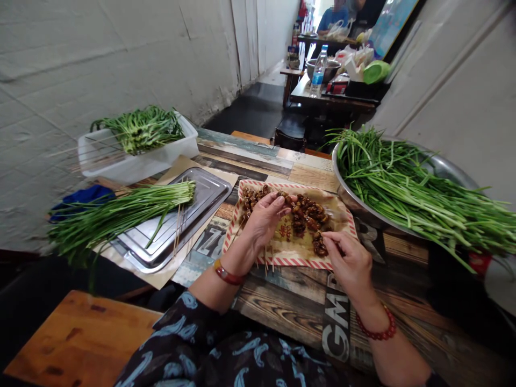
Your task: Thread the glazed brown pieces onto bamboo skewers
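A paper-lined tray (290, 252) with a red-and-white striped edge lies on the table before me. Dark brown, glossy skewered food pieces (312, 212) cover part of it. Thin wooden skewers (266, 262) poke out over its near edge. Over the tray's upper middle, my left hand (264, 217) is closed, its fingertips pinching a brown food piece (285, 198). My right hand (350, 260) is closed too, thumb and finger pinching at another brown piece (318, 244) near the tray's right side. Whether a skewer runs between these fingers is too small to tell.
Left of the tray, a bundle of green stalks (133, 207) lies across a metal lid (209, 188). Behind it stands a white plastic tub (177, 148) of greens. At right, a large metal bowl (342, 191) overflows with long greens (395, 183). A person (334, 20) is at a far table.
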The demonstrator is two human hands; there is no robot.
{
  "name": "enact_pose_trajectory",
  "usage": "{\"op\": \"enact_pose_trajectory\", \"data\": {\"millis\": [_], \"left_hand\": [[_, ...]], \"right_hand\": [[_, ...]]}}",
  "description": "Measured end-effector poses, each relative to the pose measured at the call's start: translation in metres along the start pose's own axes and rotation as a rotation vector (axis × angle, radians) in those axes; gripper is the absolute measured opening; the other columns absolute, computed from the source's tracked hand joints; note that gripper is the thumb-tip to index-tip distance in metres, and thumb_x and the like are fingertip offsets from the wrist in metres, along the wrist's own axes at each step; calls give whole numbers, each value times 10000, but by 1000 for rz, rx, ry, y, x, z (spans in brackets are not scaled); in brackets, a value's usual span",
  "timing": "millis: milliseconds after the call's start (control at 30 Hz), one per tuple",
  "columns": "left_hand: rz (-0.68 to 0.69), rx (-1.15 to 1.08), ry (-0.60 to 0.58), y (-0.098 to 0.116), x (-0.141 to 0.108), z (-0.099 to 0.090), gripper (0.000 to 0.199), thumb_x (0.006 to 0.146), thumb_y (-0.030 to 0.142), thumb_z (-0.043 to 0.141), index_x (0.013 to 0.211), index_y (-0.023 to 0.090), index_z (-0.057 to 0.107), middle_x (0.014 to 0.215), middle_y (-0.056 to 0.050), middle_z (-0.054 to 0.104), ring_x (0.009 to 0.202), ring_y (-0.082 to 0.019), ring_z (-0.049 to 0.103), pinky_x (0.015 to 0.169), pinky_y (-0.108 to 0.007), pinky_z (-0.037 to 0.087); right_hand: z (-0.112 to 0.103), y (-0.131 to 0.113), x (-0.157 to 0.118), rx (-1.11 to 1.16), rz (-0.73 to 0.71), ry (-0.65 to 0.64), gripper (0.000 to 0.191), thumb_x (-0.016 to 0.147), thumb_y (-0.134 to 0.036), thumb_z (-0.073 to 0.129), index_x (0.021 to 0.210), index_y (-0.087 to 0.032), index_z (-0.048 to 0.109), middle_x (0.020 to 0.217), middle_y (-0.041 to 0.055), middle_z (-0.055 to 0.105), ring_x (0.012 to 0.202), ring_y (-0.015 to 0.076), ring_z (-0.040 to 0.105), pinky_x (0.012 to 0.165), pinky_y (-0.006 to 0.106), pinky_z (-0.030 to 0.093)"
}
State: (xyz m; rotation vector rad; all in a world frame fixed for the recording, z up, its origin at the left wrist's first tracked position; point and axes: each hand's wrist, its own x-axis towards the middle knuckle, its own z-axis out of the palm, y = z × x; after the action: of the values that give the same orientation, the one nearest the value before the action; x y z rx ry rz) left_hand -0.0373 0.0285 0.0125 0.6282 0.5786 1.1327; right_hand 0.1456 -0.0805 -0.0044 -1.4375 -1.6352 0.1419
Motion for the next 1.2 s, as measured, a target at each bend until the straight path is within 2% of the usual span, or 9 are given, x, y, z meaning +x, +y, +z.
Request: {"op": "enact_pose_trajectory", "data": {"millis": [367,667,900,1100,1200], "left_hand": [[-9,5,-7,1,0,1,323,626,311,847,823,154,645,854,-33,732,839,-126,659,764,-241,452],[-9,35,-23,-1,0,0,313,653,327,830,844,150,657,861,-37,728,860,-128,655,758,-228,449],[-2,-5,10,5,0,0,325,631,307,842,834,153,640,856,-29,723,755,-102,636,711,-220,465],[4,-3,40,10,0,-3,331,650,287,833,904,156,667,831,-12,696,727,-90,621,693,-211,485],[5,39,39,10,0,-2,405,675,296,819,1024,157,668,904,-32,701,703,-71,601,692,-209,487]], "right_hand": [[-1,0,-1,39,26,-50,135,927,-221,541,932,-210,676,853,24,706,788,155,656,752,286,509],[0,-2,0,28,35,-32,128,924,-214,548,912,-212,675,836,16,702,774,145,649,745,279,508],[-2,1,0,-9,29,-65,141,929,-245,544,954,-213,679,875,27,712,797,155,657,767,292,512],[-3,4,0,2,41,-142,132,918,-248,558,898,-212,684,870,24,691,810,152,641,752,289,503],[-4,4,1,32,57,-135,133,901,-256,581,845,-207,691,829,25,669,741,142,609,665,271,482]]}}
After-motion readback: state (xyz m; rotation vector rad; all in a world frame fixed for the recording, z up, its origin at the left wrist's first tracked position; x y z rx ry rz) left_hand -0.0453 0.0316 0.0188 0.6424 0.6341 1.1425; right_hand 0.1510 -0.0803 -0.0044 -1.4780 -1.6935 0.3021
